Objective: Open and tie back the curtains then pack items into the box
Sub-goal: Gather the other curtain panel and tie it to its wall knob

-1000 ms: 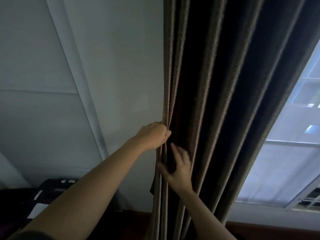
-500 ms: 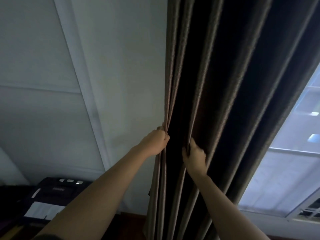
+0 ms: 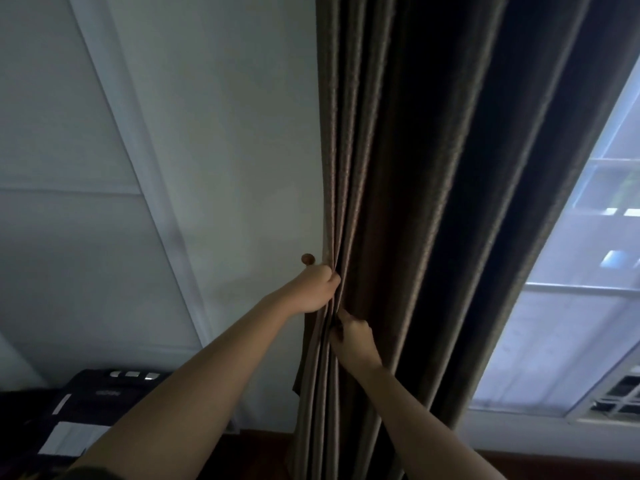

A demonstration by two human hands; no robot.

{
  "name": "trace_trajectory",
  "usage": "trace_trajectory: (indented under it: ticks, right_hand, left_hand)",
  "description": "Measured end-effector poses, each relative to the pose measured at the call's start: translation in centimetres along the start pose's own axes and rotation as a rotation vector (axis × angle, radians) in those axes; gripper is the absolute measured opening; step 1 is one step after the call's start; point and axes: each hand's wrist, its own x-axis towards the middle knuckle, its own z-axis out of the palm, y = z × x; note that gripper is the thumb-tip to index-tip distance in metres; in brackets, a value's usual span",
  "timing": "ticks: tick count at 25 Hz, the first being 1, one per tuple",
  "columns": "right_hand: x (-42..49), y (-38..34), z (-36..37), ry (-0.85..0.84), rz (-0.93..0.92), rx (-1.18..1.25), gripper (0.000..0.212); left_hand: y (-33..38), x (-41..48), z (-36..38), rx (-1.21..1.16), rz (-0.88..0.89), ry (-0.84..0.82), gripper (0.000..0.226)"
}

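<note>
Head cam, looking fwd at a window corner: a person's left hand [image 3: 313,289] is closed in a fist around the gathered left edge of a dark brown curtain [image 3: 408,202], fingers [image 3: 333,279] curled tight over the outer pleats w/ the fabric bunched inside the grip. Just below and to the right, the right hand [image 3: 353,337] is pinched onto the next folds, fingers bent inward and mostly buried in the cloth, thumb on the near side; only a narrow gap of pleats separates the two hands. Both bare forearms reach up from the bottom of frame. The curtain hangs in deep vertical folds, drawn into a thick bundle in the centre of the frame, between a pale wall [image 3: 225,168] on the left and the uncovered window [image 3: 595,271] on the right, where daylight comes through the panes. A small round brown knob [image 3: 308,259] sticks out of the wall just above the left hand, touching or nearly touching the knuckles; can't tell which. Lower left, a dark printer-like machine [image 3: 86,403] w/ light buttons and a white label sits against the wall, well apart from the hands. No box is in frame.
</note>
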Motion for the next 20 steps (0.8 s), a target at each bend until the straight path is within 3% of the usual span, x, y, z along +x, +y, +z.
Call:
trace_trajectory:
  ticks: [5,9,12,16,17,20]
  right_hand:
    - [-1.3,-0.7,2.1,0.074,0.067,0.046,0.038]
    - [-1.0,-1.1,2.8,0.127,0.105,-0.096,0.032]
    - [-2.3,-0.1,3.3,0.206,0.028,-0.138,0.025]
    - [-4.0,1.6,1.2,0.19,-0.059,-0.124,0.031]
    - [-4.1,1.8,0.1,0.278,-0.116,-0.173,0.037]
    - [-2.7,0.7,-4.4,0.789,-0.226,-0.202,0.055]
  left_hand:
    - [0.9,-0.1,0.7,-0.148,-0.04,-0.061,0.03]
    - [2.0,-0.4,0.6,0.044,-0.013,-0.057,0.042]
    - [1.7,-0.4,0.8,0.095,0.049,0.016,0.046]
    - [0.5,-0.9,1.3,0.017,0.06,0.032,0.034]
    - [0.4,-1.1,1.3,0.048,0.057,0.043,0.034]
    - [-0.1,-1.1,1.3,0.071,0.038,0.072,0.018]
